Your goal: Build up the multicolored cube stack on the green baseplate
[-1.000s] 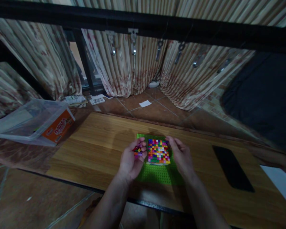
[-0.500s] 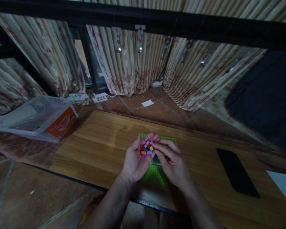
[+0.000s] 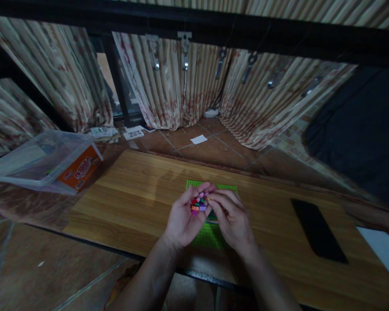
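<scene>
My left hand (image 3: 183, 218) is cupped palm up over the green baseplate (image 3: 207, 236), with several small toy bricks lying in it. Among them are an orange brick (image 3: 195, 208), a purple brick (image 3: 202, 208), and pink, red and green ones. The thumb and fingertips of my right hand (image 3: 231, 216) are closed at the edge of that palm, pinching a small yellow brick (image 3: 208, 198) that is mostly covered. Both hands hide much of the baseplate's middle, where some coloured pieces show between them.
The baseplate lies on a wooden table (image 3: 132, 194). On the right are a black flat object (image 3: 317, 229) and a white sheet (image 3: 381, 248). A clear plastic bin (image 3: 52, 185) with an orange label stands to the left. Behind the table are curtains (image 3: 201, 86) and floor papers (image 3: 134, 133).
My right fingertips have closed over the yellow brick, which showed openly in the left palm before. The left hand stays nearly still, and the whole view has shifted slightly.
</scene>
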Action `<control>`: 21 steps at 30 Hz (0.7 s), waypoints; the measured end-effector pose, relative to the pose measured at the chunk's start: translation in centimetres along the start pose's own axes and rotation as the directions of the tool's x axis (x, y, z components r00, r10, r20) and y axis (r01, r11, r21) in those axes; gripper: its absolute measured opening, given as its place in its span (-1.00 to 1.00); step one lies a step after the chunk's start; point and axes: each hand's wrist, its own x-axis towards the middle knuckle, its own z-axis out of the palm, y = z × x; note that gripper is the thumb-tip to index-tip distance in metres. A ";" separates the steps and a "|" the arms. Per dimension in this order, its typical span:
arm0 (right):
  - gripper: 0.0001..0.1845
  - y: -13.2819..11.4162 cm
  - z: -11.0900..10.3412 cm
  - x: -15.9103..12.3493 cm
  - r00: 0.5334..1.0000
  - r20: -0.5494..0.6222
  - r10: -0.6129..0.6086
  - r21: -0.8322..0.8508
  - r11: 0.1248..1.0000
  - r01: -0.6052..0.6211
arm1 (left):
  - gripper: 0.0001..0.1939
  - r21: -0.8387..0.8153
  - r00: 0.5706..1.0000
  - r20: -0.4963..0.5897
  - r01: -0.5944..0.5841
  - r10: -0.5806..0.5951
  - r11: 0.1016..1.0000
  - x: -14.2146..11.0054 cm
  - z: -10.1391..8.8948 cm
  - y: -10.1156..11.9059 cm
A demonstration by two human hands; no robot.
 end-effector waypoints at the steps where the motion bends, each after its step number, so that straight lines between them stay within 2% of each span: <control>1: -0.81 0.0 0.0 0.0 1.000 -0.012 0.015 0.007 1.000 -0.015 | -0.70 0.000 1.000 -0.001 0.001 -0.001 1.000 0.0 0.0 0.0; 5: -0.84 -0.2 -0.1 0.0 0.989 -0.062 0.132 0.092 0.988 -0.126 | -0.76 0.046 1.000 -0.020 0.005 -0.004 0.999 -0.1 0.0 -0.3; 10: -0.87 -0.6 0.0 -0.1 0.927 -0.129 0.353 0.283 0.909 -0.306 | -0.88 0.198 0.995 -0.059 -0.072 0.085 0.978 -0.2 -0.3 -0.7; 12: -0.86 -0.7 0.1 -0.1 0.921 -0.122 0.371 0.309 0.896 -0.320 | -0.86 0.269 0.991 -0.071 -0.093 0.116 0.959 -0.2 -0.3 -0.8; 15: -0.86 -0.9 0.4 -0.1 0.937 -0.092 0.338 0.310 0.904 -0.296 | -0.82 0.326 0.986 -0.070 -0.123 0.154 0.937 -0.2 -0.3 -1.0; 18: -0.85 -0.7 0.6 -0.2 0.942 -0.070 0.328 0.308 0.905 -0.292 | -0.77 0.331 0.986 -0.075 -0.113 0.146 0.937 -0.1 -0.3 -1.0; 21: -0.87 -0.3 0.8 -0.1 0.929 -0.042 0.367 0.348 0.877 -0.331 | -0.74 0.321 0.988 -0.087 -0.092 0.126 0.943 0.1 -0.6 -1.0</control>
